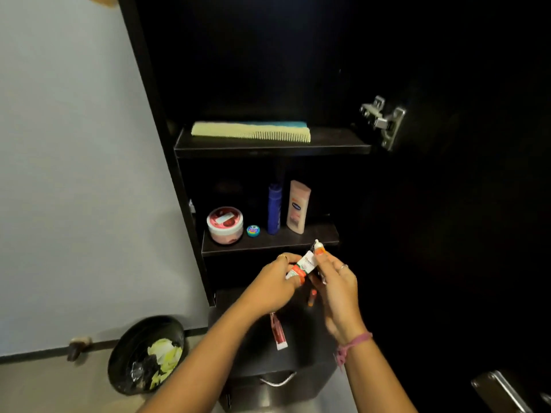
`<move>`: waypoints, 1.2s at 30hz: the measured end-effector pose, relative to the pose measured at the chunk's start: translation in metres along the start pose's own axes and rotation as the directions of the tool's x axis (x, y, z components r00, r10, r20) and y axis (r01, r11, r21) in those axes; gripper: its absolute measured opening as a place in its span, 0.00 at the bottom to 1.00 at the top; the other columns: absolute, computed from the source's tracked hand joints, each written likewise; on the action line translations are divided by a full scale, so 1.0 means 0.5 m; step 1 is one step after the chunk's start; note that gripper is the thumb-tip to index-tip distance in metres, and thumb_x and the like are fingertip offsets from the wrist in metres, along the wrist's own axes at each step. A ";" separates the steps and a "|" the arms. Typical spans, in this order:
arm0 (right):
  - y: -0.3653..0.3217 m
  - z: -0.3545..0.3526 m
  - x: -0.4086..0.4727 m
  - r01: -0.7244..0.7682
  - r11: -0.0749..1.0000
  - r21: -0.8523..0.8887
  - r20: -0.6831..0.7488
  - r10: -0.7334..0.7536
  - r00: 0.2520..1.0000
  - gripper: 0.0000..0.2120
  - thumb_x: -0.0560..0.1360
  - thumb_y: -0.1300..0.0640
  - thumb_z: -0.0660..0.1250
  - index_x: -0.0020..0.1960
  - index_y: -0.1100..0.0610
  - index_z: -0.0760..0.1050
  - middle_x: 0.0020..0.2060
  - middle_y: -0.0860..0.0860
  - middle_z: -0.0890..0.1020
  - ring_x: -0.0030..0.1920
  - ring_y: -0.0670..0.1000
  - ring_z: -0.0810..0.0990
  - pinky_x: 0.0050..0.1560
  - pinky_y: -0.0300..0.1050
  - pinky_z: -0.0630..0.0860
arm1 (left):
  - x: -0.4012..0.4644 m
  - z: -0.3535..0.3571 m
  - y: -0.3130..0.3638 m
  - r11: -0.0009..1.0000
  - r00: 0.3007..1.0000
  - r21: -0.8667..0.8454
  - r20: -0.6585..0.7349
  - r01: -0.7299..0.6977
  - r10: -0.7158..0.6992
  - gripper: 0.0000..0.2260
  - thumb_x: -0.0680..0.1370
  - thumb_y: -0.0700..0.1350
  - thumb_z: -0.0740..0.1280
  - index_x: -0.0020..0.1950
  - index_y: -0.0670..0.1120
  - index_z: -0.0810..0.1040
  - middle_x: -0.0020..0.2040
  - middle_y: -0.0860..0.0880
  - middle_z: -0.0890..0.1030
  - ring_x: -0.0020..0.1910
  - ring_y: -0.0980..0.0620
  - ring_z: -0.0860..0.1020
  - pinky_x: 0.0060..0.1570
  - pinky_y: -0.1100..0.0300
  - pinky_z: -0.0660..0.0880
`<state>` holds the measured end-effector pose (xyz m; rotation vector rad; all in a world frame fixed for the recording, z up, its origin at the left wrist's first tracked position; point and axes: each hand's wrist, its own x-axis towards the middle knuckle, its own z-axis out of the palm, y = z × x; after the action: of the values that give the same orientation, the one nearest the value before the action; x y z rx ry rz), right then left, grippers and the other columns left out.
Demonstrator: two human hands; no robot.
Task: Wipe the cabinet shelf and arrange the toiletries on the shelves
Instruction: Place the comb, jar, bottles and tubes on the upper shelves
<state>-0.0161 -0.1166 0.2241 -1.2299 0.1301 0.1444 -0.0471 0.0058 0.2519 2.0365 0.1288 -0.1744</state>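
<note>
**Both hands on a small tube below the lower shelf**

The left hand [272, 283] pinches the crimped end of a white-and-orange tube [304, 263]; the right hand [335, 286] holds its capped end between curled fingertips. The tube sits tilted, cap upward, just in front of the lower shelf [316, 238].

That shelf carries a round cream jar [225, 224], a tiny teal tin [253, 231], a blue bottle [274, 208] and a peach lotion bottle [299, 206], standing side by side. A pale comb [250, 132] lies on the upper shelf [334, 147]. A red-and-white tube [278, 331] lies on a dark surface beneath the hands. A black bin [146, 353] stands on the floor at left.
</note>
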 end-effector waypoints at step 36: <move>-0.409 0.198 0.224 0.401 0.407 -0.821 0.090 -0.600 0.795 0.18 0.77 0.67 0.58 0.66 0.60 0.62 0.52 0.60 0.79 0.51 0.58 0.80 0.43 0.43 0.72 | 0.241 -0.265 0.355 0.760 0.877 0.637 -0.287 -0.126 0.386 0.17 0.77 0.47 0.65 0.66 0.52 0.73 0.65 0.50 0.75 0.67 0.46 0.68 0.64 0.50 0.67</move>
<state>0.1328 -0.0858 0.4265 -2.1812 -0.1598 -0.5594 0.1102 0.0453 0.4452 2.6881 0.0397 0.4553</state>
